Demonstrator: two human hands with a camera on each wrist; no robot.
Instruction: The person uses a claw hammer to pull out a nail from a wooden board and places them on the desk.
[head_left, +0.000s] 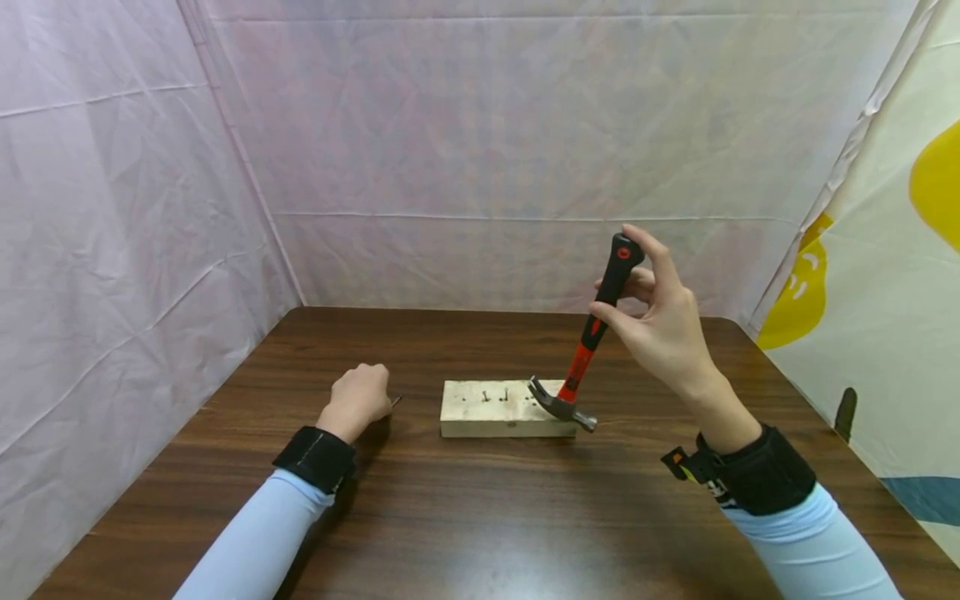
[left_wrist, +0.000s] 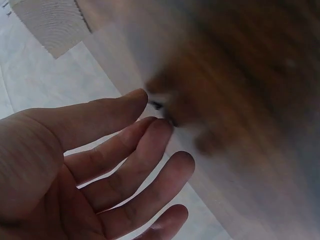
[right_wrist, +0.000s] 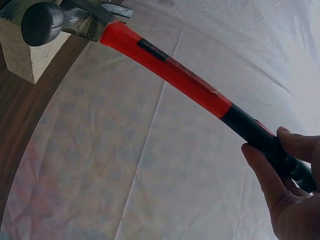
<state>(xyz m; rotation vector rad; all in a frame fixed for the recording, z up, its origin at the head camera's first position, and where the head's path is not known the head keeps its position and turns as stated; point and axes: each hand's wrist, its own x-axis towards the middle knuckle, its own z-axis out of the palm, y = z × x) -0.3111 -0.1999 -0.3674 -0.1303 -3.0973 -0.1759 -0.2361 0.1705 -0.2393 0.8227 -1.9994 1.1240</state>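
Note:
My right hand [head_left: 663, 329] grips a claw hammer [head_left: 577, 367] near the end of its black handle, between thumb and fingers. The red shaft slopes down and the metal head overlaps the right end of a pale wooden block [head_left: 480, 425] in the head view. In the right wrist view the hammer [right_wrist: 167, 75] runs from the fingers up to the block's corner. To the left of the block, low over the table, my left hand [head_left: 358, 402] pinches a small nail [head_left: 397, 402] between thumb and fingertips; most of it is hidden by the fingers.
Two nails [head_left: 504, 395] stand in the block's top, among several small dark holes. The block lies on a dark brown wooden table [head_left: 465, 508]. Pale cloth sheets [head_left: 487, 150] hang behind the table and along both sides.

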